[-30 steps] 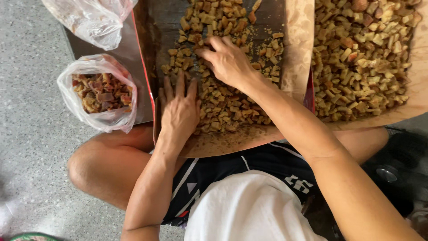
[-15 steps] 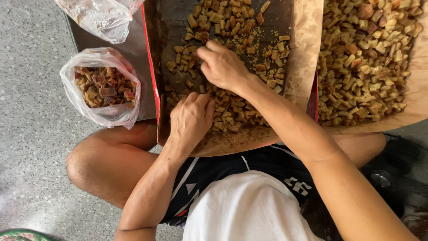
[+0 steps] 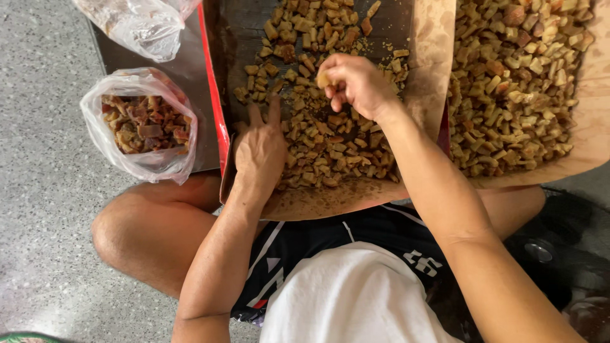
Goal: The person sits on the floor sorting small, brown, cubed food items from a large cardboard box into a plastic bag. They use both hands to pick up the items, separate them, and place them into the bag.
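Two plastic bags (image 3: 143,124) sit beside the left hand (image 3: 259,151).

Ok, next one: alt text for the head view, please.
Seen from above, a seated person's right hand pinches a small tan piece over a paper-lined tray of brown chunks, while the left hand lies flat on the chunks. A second tray lies right, and a plastic bag of darker pieces left.
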